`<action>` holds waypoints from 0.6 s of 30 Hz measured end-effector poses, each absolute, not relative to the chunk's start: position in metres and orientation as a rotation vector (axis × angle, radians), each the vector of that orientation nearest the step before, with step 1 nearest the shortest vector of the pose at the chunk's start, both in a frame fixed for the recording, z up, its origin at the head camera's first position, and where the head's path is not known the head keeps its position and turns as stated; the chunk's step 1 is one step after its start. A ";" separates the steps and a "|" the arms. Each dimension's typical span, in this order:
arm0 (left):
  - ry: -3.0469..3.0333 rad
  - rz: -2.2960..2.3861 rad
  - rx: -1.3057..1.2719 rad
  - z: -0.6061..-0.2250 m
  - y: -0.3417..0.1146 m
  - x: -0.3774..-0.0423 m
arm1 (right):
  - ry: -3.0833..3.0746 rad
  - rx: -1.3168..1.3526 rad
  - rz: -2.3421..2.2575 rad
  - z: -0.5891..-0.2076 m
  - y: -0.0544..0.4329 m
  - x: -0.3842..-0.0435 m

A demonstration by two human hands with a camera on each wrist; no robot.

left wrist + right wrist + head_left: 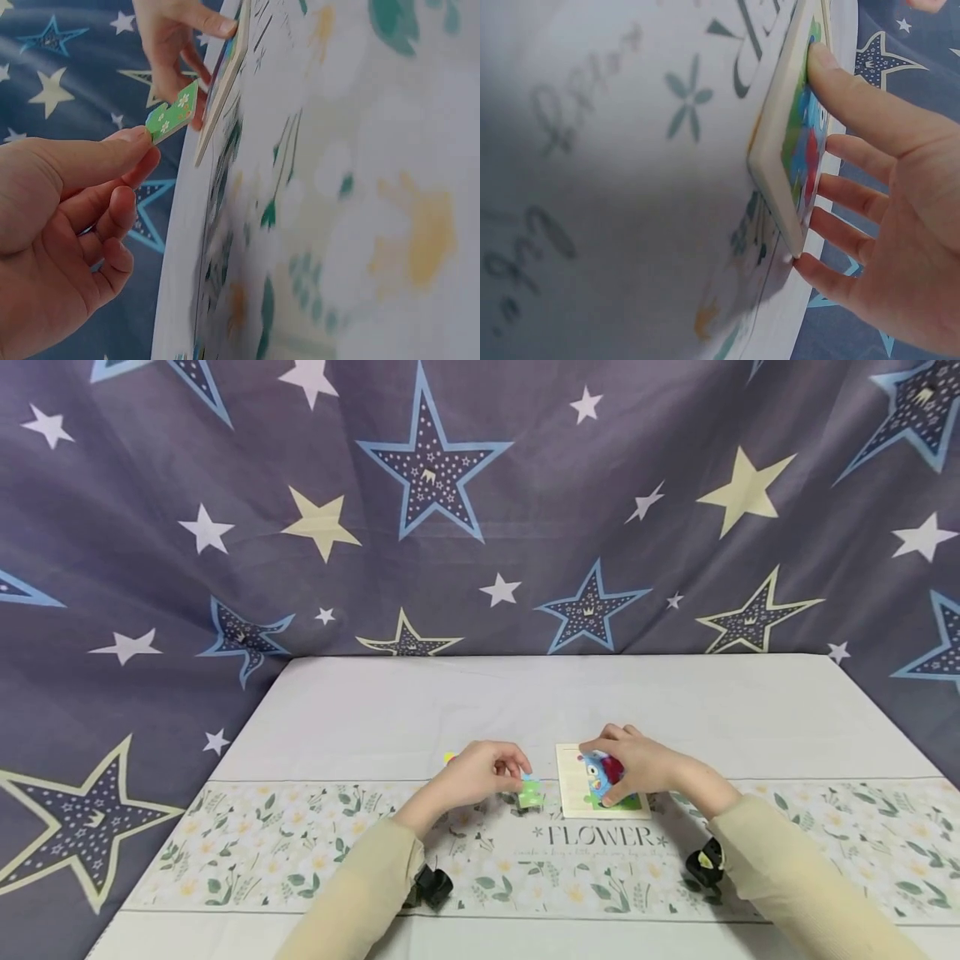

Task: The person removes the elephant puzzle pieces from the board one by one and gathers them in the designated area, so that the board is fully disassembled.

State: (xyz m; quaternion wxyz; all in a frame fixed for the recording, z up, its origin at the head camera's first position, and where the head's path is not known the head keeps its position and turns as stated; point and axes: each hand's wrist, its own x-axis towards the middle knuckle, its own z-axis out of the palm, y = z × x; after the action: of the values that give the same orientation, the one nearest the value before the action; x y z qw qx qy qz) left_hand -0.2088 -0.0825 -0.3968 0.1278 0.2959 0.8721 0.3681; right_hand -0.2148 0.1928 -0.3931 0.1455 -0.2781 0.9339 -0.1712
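Observation:
My left hand pinches a small green jigsaw puzzle piece between thumb and fingers, left of the puzzle board. White flowers show on the green face of the piece in the left wrist view, and it is held off the table. The square wooden puzzle board lies flat, with a blue and red cartoon bird and green ground fitted on its right part; bare wood shows at the left. My right hand rests over the board, thumb and spread fingertips touching the picture and rim; it partly covers the bird.
A yellow and red bit peeks out behind the left hand, mostly hidden. The table has a white cloth with a floral band marked FLOWER. Black wrist cameras sit under both forearms. A star-patterned curtain hangs behind.

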 end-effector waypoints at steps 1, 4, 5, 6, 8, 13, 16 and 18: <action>2.536 1.075 0.860 -0.397 -0.085 -0.209 | 2.690 -0.802 -0.496 -0.393 0.193 -0.215; 2.537 1.080 0.846 -0.397 -0.093 -0.208 | 2.692 -0.806 -0.502 -0.394 0.193 -0.214; 2.535 1.077 0.841 -0.397 -0.096 -0.207 | 2.691 -0.809 -0.504 -0.394 0.193 -0.214; 2.534 1.076 0.840 -0.397 -0.099 -0.207 | 2.690 -0.810 -0.505 -0.394 0.193 -0.214; 2.525 1.070 0.849 -0.397 -0.105 -0.206 | 2.690 -0.810 -0.506 -0.394 0.193 -0.214; 2.504 1.082 0.898 -0.396 -0.121 -0.205 | 2.691 -0.793 -0.512 -0.395 0.192 -0.214; 2.507 1.086 0.889 -0.396 -0.131 -0.204 | 2.690 -0.781 -0.510 -0.395 0.192 -0.214; 2.505 1.086 0.874 -0.396 -0.137 -0.203 | 2.688 -0.775 -0.509 -0.396 0.193 -0.214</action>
State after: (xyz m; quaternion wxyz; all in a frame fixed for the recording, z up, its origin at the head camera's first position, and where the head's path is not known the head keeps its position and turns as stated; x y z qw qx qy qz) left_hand -0.2035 -0.1373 -0.3964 0.1370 0.3020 0.8656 0.3752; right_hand -0.2142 0.1925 -0.3956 0.1486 -0.2696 0.9348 -0.1771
